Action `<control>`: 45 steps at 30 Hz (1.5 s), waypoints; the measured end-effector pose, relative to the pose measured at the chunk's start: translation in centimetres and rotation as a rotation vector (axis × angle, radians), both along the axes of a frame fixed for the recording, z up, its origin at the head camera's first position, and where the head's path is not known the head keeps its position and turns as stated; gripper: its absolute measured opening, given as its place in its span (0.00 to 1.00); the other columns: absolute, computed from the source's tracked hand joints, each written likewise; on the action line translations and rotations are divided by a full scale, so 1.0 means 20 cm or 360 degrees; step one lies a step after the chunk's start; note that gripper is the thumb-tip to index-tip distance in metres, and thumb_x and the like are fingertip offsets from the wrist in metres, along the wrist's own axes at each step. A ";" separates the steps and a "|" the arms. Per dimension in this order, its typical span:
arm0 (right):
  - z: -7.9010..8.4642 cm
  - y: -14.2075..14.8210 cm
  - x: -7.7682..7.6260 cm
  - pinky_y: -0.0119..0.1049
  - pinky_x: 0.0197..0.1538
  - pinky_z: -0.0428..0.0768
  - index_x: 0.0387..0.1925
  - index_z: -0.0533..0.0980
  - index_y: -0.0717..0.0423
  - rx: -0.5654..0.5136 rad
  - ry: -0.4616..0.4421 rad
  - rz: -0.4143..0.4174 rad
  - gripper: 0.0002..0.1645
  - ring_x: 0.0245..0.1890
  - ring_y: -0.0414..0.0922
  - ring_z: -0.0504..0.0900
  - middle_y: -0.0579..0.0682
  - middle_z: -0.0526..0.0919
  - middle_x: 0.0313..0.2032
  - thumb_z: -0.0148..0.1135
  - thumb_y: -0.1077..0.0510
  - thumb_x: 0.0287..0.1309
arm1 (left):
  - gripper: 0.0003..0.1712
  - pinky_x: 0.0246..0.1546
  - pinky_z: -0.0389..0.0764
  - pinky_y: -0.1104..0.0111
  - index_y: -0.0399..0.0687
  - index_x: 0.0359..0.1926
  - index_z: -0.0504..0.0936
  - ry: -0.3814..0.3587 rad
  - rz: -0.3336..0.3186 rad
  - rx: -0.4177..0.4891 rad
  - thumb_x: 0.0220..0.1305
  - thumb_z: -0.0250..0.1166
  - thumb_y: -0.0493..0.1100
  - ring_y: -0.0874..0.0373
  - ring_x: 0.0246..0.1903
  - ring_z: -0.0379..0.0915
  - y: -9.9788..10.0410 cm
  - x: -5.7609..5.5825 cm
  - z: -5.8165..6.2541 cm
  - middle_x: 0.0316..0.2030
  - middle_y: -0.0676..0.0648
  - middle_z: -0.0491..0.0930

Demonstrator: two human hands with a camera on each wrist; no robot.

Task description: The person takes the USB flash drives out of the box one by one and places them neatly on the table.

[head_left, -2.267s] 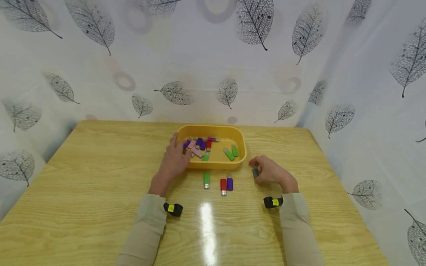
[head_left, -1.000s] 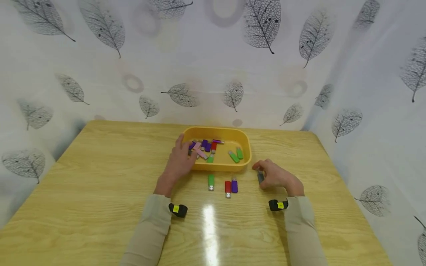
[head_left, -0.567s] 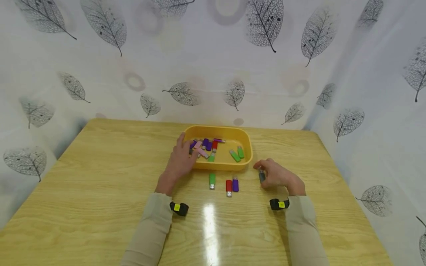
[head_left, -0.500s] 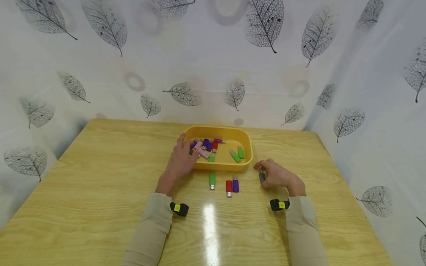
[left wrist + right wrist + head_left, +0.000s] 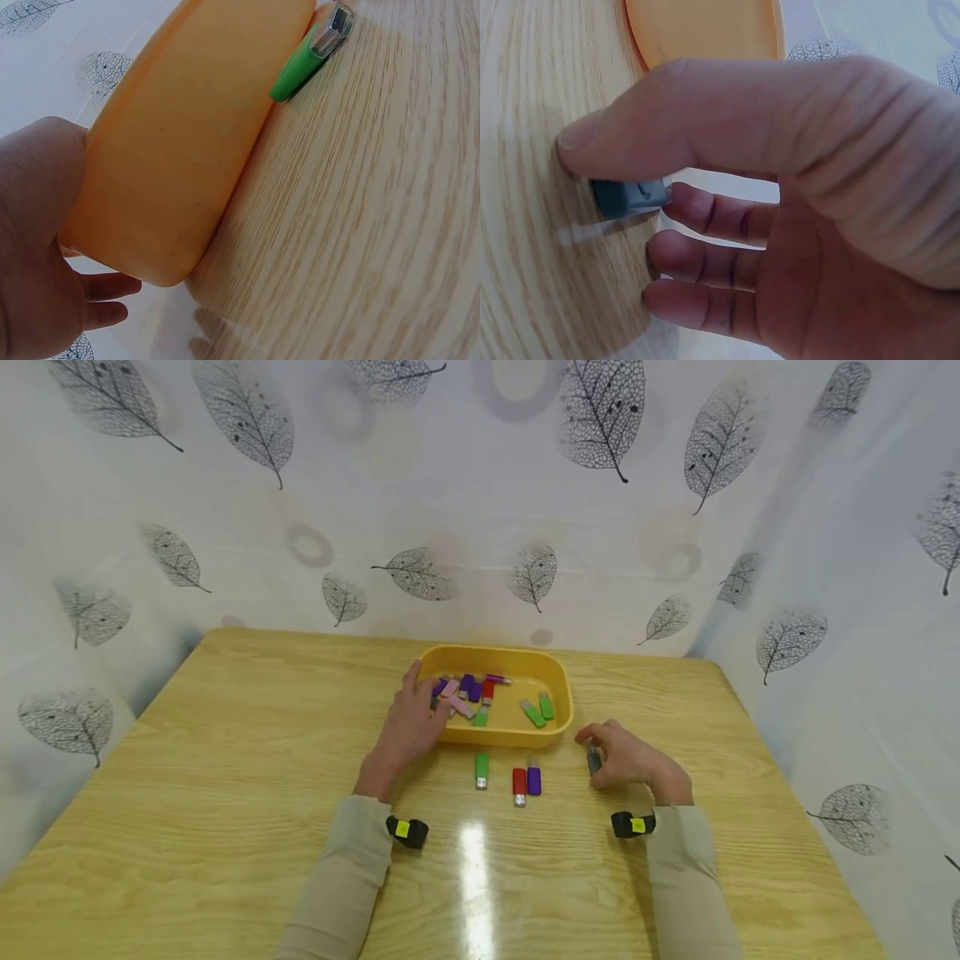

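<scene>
My left hand holds the left end of a yellow plastic tray, its thumb over the rim. In the left wrist view, two of its fingertips show beyond the tray's end. To the right of the tray, my right hand pinches a dark grey USB flash drive at the tabletop. The thumb covers part of that drive in the right wrist view. In front of the tray lie a green USB flash drive, a red one and a purple one.
Inside the tray are several flash drives, with pink, purple and red ones bunched at the left and two green ones at the right. The wooden table backs onto a leaf-printed curtain.
The head view has shifted a little, so everything sits further right in the picture. Both hands, the tray and the flash drives keep their places relative to one another.
</scene>
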State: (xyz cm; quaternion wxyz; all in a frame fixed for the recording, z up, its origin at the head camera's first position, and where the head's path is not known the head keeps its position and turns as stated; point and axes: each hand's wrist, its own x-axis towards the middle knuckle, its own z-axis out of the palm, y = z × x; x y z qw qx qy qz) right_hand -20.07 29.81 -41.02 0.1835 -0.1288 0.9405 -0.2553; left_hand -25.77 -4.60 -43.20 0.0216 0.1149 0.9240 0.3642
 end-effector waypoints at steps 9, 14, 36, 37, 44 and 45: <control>-0.01 0.01 0.00 0.42 0.46 0.74 0.56 0.74 0.61 -0.0017 0.0005 -0.0008 0.40 0.48 0.54 0.72 0.63 0.72 0.50 0.72 0.64 0.33 | 0.31 0.68 0.59 0.41 0.39 0.70 0.64 0.0007 -0.0004 -0.0012 0.73 0.52 0.50 0.33 0.71 0.52 0.00 0.00 0.00 0.78 0.40 0.37; -0.02 0.01 0.00 0.43 0.47 0.74 0.56 0.73 0.60 -0.0015 0.0006 -0.0011 0.40 0.48 0.55 0.72 0.63 0.71 0.51 0.72 0.64 0.34 | 0.32 0.68 0.59 0.42 0.39 0.70 0.64 -0.0011 0.0006 -0.0005 0.72 0.52 0.51 0.34 0.72 0.51 0.00 0.00 0.00 0.78 0.41 0.36; -0.01 0.01 -0.01 0.45 0.49 0.75 0.58 0.73 0.61 0.0024 -0.0010 -0.0001 0.40 0.49 0.55 0.72 0.62 0.72 0.51 0.72 0.63 0.35 | 0.31 0.68 0.59 0.41 0.39 0.70 0.64 0.0004 -0.0001 -0.0009 0.73 0.51 0.50 0.33 0.71 0.51 0.00 0.00 0.00 0.78 0.41 0.36; -0.01 0.01 -0.01 0.45 0.49 0.76 0.58 0.73 0.61 0.0022 -0.0011 0.0006 0.40 0.49 0.55 0.72 0.62 0.72 0.51 0.72 0.63 0.35 | 0.31 0.68 0.59 0.41 0.39 0.70 0.64 0.0001 -0.0001 -0.0009 0.73 0.51 0.50 0.33 0.71 0.51 0.01 0.00 0.00 0.78 0.41 0.36; 0.00 0.01 0.00 0.46 0.50 0.75 0.58 0.72 0.60 0.0018 -0.0023 0.0009 0.42 0.48 0.54 0.73 0.62 0.73 0.50 0.74 0.63 0.34 | 0.32 0.68 0.58 0.42 0.39 0.70 0.63 -0.0028 0.0004 -0.0032 0.73 0.51 0.52 0.34 0.72 0.50 0.01 0.01 0.02 0.78 0.41 0.35; 0.00 0.01 0.00 0.46 0.50 0.75 0.58 0.72 0.60 0.0017 -0.0021 0.0013 0.42 0.48 0.54 0.73 0.62 0.73 0.50 0.74 0.63 0.34 | 0.32 0.68 0.58 0.42 0.38 0.70 0.63 -0.0027 0.0002 -0.0033 0.73 0.51 0.52 0.34 0.72 0.50 0.01 0.01 0.02 0.78 0.41 0.35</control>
